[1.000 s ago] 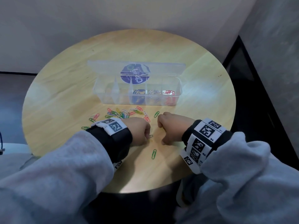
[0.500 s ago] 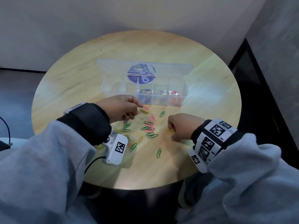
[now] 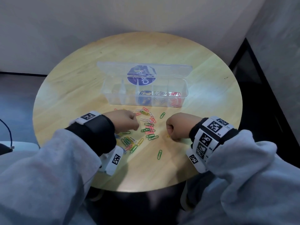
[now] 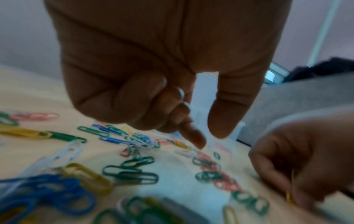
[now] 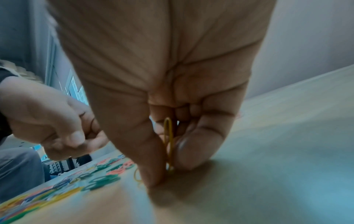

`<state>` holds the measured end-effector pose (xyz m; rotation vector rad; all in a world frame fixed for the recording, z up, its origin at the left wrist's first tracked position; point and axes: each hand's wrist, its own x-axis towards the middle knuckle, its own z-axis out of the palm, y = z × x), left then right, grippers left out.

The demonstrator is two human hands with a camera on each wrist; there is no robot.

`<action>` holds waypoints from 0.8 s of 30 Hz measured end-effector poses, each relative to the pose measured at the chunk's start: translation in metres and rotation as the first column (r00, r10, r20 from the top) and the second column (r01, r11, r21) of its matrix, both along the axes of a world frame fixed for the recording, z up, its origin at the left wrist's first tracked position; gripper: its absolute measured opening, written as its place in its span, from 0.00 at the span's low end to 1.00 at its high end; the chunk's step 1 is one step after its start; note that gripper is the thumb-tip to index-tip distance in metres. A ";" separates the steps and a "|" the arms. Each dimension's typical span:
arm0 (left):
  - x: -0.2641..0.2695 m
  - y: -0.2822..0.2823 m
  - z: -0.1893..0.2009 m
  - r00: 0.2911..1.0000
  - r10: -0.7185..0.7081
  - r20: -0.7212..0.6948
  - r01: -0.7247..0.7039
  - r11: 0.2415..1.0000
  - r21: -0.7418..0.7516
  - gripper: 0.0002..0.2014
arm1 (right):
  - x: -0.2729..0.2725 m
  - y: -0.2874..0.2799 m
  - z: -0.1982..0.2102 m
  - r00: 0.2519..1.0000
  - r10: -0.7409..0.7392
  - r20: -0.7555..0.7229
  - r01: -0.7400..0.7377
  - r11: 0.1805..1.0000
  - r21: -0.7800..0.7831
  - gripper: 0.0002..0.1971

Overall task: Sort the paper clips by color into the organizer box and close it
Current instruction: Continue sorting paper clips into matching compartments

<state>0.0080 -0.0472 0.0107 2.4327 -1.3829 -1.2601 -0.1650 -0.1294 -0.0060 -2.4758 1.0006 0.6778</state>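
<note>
The clear organizer box (image 3: 113, 96) stands open on the round table, lid tipped back. Its right compartments hold blue, white and red clips. A loose pile of coloured paper clips (image 3: 148, 129) lies in front of it. My left hand (image 3: 134, 122) hovers over the pile's left side with fingers curled. In the left wrist view the left hand (image 4: 206, 139) has index and thumb pointing down, and a pale clip loop (image 4: 181, 94) shows among the curled fingers. My right hand (image 5: 168, 171) pinches a yellow clip (image 5: 169, 144) upright against the table, right of the pile (image 3: 168, 136).
A single green clip (image 3: 159, 154) lies apart toward the near table edge, and another green one (image 3: 162, 115) lies between the hands near the box. The wooden table (image 3: 211, 95) ends close behind my wrists. A wall corner stands behind, and a dark floor gap lies to the right.
My left hand reached forward to the pile's far side, then drew back a little toward me. The right hand stayed almost still, fist down on the yellow clip.
</note>
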 end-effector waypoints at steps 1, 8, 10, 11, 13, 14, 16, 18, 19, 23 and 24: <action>-0.003 0.002 -0.001 0.994 -0.047 0.094 0.046 0.999 0.006 0.02 | 0.000 -0.001 0.000 1.000 0.002 0.007 -0.002 1.000 0.005 0.07; -0.023 0.007 -0.007 0.934 -0.197 0.298 0.186 0.980 0.064 0.05 | -0.009 -0.009 -0.002 0.961 -0.199 0.192 0.166 0.971 0.173 0.12; -0.025 0.007 -0.011 0.932 -0.215 0.293 0.204 0.977 0.068 0.07 | -0.012 -0.014 0.003 0.918 -0.289 0.273 0.205 0.933 0.296 0.11; -0.025 0.006 -0.013 0.929 -0.226 0.293 0.214 0.974 0.073 0.08 | -0.013 -0.016 0.006 0.882 -0.347 0.319 0.220 0.902 0.372 0.09; -0.025 0.005 -0.015 0.927 -0.238 0.289 0.224 0.971 0.081 0.08 | -0.016 -0.020 0.010 0.771 -0.509 0.382 0.255 0.797 0.547 0.09; -0.025 0.005 -0.016 0.928 -0.239 0.285 0.225 0.971 0.082 0.09 | -0.017 -0.021 0.012 0.704 -0.595 0.387 0.262 0.725 0.636 0.09; -0.024 0.004 -0.017 0.930 -0.242 0.278 0.227 0.970 0.085 0.09 | -0.019 -0.023 0.015 0.593 -0.720 0.361 0.243 0.588 0.772 0.09; -0.024 0.004 -0.018 0.929 -0.250 0.271 0.235 0.968 0.087 0.08 | -0.018 -0.024 0.017 0.515 -0.794 0.322 0.205 0.479 0.853 0.10; -0.024 0.004 -0.018 0.927 -0.261 0.269 0.246 0.965 0.089 0.06 | -0.018 -0.024 0.017 0.481 -0.822 0.304 0.186 0.435 0.881 0.11; -0.024 0.003 -0.016 0.932 -0.272 0.240 0.262 0.962 0.073 0.05 | -0.013 -0.022 0.018 0.373 -0.903 0.211 0.163 0.288 0.944 0.13; -0.022 0.003 -0.015 0.947 -0.242 0.211 0.237 0.970 0.050 0.06 | -0.012 -0.021 0.018 0.348 -0.918 0.189 0.164 0.258 0.952 0.13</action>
